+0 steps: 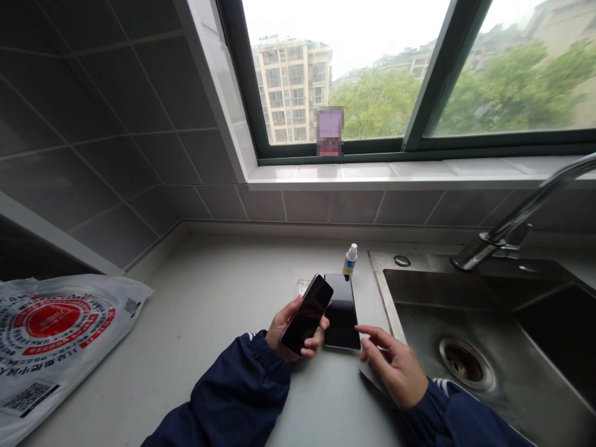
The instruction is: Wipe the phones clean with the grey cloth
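Observation:
My left hand [279,326] is wrapped around a black smartphone [307,315], its dark screen tilted up toward me. Flat on the counter beside it lies a larger black tablet [342,313], partly covered by the phone and my fingers. At the tablet's lower right corner is my right hand [395,366], index finger and thumb apart, the index fingertip at the tablet's edge. Beneath that hand shows a flat greyish piece [369,367], mostly hidden; its kind I cannot make out. A small white-capped bottle [351,259] stands upright just behind the tablet. Something clear [302,285] peeks out behind the phone.
To the right, a steel sink [395,304] with a chrome faucet [493,239] is set into the pale counter [205,298]. A printed white plastic bag [107,298] lies at the left. Beyond the tiled wall is a window with a sill [326,176].

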`<state>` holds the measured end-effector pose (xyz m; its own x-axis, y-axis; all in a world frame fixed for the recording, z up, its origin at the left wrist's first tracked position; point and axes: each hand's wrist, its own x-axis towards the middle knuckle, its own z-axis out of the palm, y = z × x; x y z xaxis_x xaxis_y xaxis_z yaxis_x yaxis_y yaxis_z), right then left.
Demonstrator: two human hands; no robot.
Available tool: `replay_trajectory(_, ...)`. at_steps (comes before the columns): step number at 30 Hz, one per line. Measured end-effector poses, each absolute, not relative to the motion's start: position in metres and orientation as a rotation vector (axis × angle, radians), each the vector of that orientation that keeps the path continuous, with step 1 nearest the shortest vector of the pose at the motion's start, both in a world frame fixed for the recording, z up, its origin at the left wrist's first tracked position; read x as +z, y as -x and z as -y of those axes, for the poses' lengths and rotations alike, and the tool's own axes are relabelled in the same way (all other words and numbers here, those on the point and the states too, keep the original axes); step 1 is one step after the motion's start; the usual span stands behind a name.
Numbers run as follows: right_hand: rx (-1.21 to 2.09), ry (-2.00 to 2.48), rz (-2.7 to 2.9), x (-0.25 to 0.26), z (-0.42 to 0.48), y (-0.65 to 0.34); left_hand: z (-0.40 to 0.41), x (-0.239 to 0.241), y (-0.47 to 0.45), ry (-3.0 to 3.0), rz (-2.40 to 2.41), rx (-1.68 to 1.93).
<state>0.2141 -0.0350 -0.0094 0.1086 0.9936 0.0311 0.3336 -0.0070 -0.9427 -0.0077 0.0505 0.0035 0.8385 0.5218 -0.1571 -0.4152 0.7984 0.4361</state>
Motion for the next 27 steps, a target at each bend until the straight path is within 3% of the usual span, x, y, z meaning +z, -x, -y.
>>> replay_trajectory(12, 0.981, 1.414, 1.133, -0.015, 0.022, -0.24, -0.044, 0.015, 0.001, -0.362, -0.275, 0.613)
replay_trajectory(18, 1.023, 1.163, 0.856, -0.012, 0.024, -0.24, -0.039, 0.017, -0.002, -0.396, -0.236, 0.568)
replay_trajectory(27, 0.652, 1.214, 0.979, 0.005, 0.026, -0.237, -0.011, 0.013, -0.024, -0.432, -0.196, 0.404)
